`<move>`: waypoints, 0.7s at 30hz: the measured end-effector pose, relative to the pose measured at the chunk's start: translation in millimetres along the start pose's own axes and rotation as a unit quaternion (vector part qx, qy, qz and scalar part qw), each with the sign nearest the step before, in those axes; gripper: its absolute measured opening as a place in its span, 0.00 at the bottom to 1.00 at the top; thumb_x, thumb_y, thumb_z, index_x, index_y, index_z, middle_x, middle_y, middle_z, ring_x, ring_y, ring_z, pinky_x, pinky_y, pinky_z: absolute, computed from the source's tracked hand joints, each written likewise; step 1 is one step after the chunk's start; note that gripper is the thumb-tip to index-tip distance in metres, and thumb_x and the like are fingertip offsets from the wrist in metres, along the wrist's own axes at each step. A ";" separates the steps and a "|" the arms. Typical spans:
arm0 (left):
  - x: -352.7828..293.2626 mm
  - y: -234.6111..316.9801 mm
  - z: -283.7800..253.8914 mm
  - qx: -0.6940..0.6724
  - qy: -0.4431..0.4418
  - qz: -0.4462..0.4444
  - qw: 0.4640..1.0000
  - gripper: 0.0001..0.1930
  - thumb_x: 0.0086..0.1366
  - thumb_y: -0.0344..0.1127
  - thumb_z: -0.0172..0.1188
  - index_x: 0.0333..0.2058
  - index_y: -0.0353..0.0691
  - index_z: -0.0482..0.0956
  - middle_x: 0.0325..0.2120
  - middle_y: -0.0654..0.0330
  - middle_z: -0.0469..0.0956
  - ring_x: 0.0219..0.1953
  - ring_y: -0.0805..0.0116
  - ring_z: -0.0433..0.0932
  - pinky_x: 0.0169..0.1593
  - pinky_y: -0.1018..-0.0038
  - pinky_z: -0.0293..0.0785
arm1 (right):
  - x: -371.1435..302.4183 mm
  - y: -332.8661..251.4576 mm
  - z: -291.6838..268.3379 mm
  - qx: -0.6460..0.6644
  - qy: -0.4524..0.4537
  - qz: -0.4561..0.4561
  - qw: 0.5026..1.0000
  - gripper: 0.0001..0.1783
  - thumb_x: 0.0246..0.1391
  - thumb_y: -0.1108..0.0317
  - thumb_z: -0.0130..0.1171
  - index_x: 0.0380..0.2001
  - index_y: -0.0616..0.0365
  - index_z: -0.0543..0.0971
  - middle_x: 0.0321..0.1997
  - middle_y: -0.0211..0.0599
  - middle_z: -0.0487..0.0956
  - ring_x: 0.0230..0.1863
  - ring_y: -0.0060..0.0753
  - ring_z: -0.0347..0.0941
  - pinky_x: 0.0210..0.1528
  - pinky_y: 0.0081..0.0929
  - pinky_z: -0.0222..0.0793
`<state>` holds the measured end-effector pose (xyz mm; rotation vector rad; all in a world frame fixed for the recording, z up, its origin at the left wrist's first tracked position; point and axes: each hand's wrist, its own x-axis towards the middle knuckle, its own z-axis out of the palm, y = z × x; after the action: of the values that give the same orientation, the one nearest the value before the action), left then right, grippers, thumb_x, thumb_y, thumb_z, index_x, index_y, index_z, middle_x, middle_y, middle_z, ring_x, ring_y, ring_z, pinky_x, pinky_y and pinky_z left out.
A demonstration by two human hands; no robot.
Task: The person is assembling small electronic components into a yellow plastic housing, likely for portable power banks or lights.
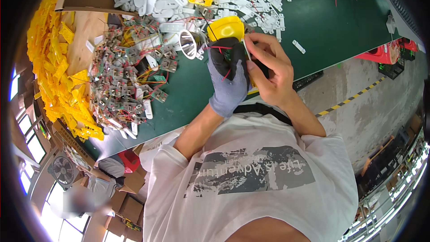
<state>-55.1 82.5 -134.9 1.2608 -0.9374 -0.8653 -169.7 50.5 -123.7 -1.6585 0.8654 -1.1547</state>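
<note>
The gloved left grip [229, 79] is holding a yellow casing [228, 28], with a red wire [219, 47] crossing it; the bare right grip [274, 69] is hovering narrow at the casing's right side, its exact hold hidden. A silvery reflector [187, 45] is lying just left. Careless pressing could be pinching the wire; turning leftward, knocking the reflector.

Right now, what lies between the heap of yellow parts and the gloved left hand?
In the head view, a heap of wired circuit boards lies between the yellow parts and the left hand, then bare green table.
</note>
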 end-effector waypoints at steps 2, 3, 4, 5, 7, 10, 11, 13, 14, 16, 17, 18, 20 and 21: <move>1.8 4.7 3.2 0.032 0.000 0.044 0.999 0.10 0.62 0.24 0.54 0.42 0.32 0.70 0.33 0.55 0.73 0.34 0.67 0.73 0.36 0.71 0.70 | -4.6 3.5 -3.5 0.015 -0.014 0.019 1.000 0.25 0.45 0.83 0.57 0.51 0.64 0.76 0.53 0.46 0.71 0.39 0.30 0.71 0.44 0.24 0.68; 3.6 3.8 4.5 0.059 0.006 0.069 0.996 0.10 0.62 0.24 0.54 0.42 0.32 0.70 0.34 0.56 0.73 0.34 0.67 0.73 0.37 0.71 0.71 | -3.7 6.4 -3.6 0.047 -0.007 0.023 0.999 0.25 0.46 0.81 0.57 0.52 0.64 0.75 0.54 0.46 0.70 0.42 0.32 0.71 0.46 0.26 0.67; 5.1 2.8 6.9 0.087 0.010 0.093 0.992 0.10 0.62 0.24 0.54 0.43 0.32 0.70 0.34 0.56 0.73 0.35 0.67 0.73 0.37 0.71 0.71 | -3.3 9.0 -4.7 0.079 0.000 0.026 0.997 0.25 0.47 0.79 0.57 0.52 0.64 0.75 0.55 0.46 0.69 0.45 0.34 0.71 0.49 0.28 0.67; 5.5 6.1 11.4 0.003 0.022 0.028 0.999 0.11 0.62 0.24 0.53 0.44 0.33 0.70 0.36 0.56 0.73 0.36 0.68 0.73 0.39 0.72 0.71 | -1.0 9.0 -8.5 0.087 -0.006 0.020 0.996 0.25 0.49 0.76 0.57 0.53 0.64 0.75 0.58 0.47 0.66 0.53 0.38 0.67 0.56 0.31 0.62; 12.5 18.6 20.8 -0.001 -0.005 0.045 0.999 0.11 0.63 0.25 0.53 0.44 0.33 0.70 0.37 0.57 0.73 0.36 0.69 0.73 0.39 0.72 0.71 | 2.7 7.9 -15.9 0.106 0.042 0.005 0.993 0.25 0.50 0.74 0.56 0.54 0.65 0.73 0.59 0.46 0.66 0.54 0.38 0.67 0.57 0.32 0.61; 35.5 43.3 29.6 0.016 -0.021 0.104 0.994 0.12 0.65 0.25 0.52 0.47 0.35 0.68 0.39 0.59 0.73 0.36 0.73 0.73 0.39 0.75 0.71 | -0.8 -3.2 -3.3 0.200 0.162 -0.003 0.966 0.26 0.54 0.68 0.55 0.55 0.70 0.70 0.54 0.45 0.66 0.52 0.36 0.66 0.53 0.29 0.60; 49.9 51.9 37.7 -0.081 -0.014 0.018 0.996 0.12 0.66 0.27 0.52 0.48 0.37 0.67 0.39 0.58 0.73 0.34 0.74 0.73 0.37 0.76 0.72 | -9.5 5.6 1.3 0.217 0.223 -0.009 0.950 0.22 0.55 0.66 0.55 0.49 0.71 0.72 0.49 0.44 0.68 0.46 0.34 0.66 0.49 0.29 0.62; 100.5 65.2 70.8 -0.182 -0.010 -0.067 0.981 0.12 0.68 0.31 0.51 0.49 0.40 0.65 0.38 0.58 0.73 0.29 0.75 0.74 0.31 0.77 0.73 | -28.7 31.2 -1.6 0.207 0.271 0.062 0.938 0.10 0.56 0.72 0.54 0.38 0.69 0.75 0.39 0.42 0.73 0.38 0.31 0.69 0.42 0.26 0.65; 130.5 79.7 87.5 -0.191 -0.007 -0.070 0.979 0.13 0.69 0.34 0.51 0.50 0.42 0.64 0.37 0.59 0.73 0.26 0.74 0.74 0.28 0.77 0.74 | -27.4 41.1 -6.4 0.184 0.263 0.003 0.947 0.07 0.56 0.74 0.54 0.35 0.68 0.76 0.35 0.40 0.73 0.35 0.30 0.70 0.39 0.25 0.66; 200.4 99.2 107.6 -0.147 -0.009 0.088 0.985 0.14 0.69 0.36 0.52 0.51 0.43 0.63 0.33 0.60 0.71 0.22 0.73 0.73 0.25 0.76 0.74 | -25.2 18.9 -5.7 0.269 0.224 0.049 0.935 0.05 0.57 0.76 0.54 0.34 0.68 0.77 0.31 0.37 0.73 0.32 0.25 0.71 0.36 0.22 0.67; 230.1 113.2 123.8 -0.137 -0.002 0.082 0.987 0.17 0.68 0.36 0.53 0.52 0.41 0.63 0.35 0.60 0.71 0.25 0.75 0.72 0.28 0.77 0.73 | -26.8 17.4 -7.8 0.260 0.184 0.060 0.946 0.06 0.56 0.79 0.53 0.35 0.68 0.77 0.29 0.36 0.74 0.30 0.23 0.71 0.35 0.20 0.67; 277.7 103.9 127.7 -0.085 0.007 0.136 0.987 0.20 0.66 0.34 0.56 0.54 0.38 0.64 0.35 0.60 0.72 0.29 0.77 0.70 0.32 0.78 0.70 | -25.6 16.3 -2.2 0.252 0.150 0.078 0.953 0.07 0.55 0.80 0.53 0.36 0.68 0.78 0.28 0.35 0.74 0.30 0.22 0.71 0.35 0.20 0.67; 349.9 99.8 146.9 -0.034 0.004 0.121 0.992 0.24 0.61 0.32 0.62 0.54 0.36 0.64 0.33 0.59 0.74 0.31 0.77 0.71 0.33 0.78 0.70 | -24.6 16.8 -1.6 0.226 0.109 0.087 0.964 0.07 0.54 0.81 0.52 0.36 0.68 0.78 0.26 0.34 0.75 0.28 0.21 0.71 0.34 0.19 0.68; 370.3 96.9 159.7 -0.017 0.000 0.100 0.995 0.27 0.59 0.32 0.65 0.54 0.36 0.63 0.34 0.58 0.75 0.30 0.75 0.73 0.31 0.76 0.72 | -25.3 20.5 -6.0 0.209 0.097 0.101 0.968 0.07 0.54 0.81 0.52 0.35 0.68 0.78 0.25 0.33 0.74 0.28 0.20 0.70 0.34 0.19 0.68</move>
<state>-58.9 -307.3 6.9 1.1169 -1.0270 -0.7210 -184.3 64.5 -149.9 -1.1028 0.8213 -1.2688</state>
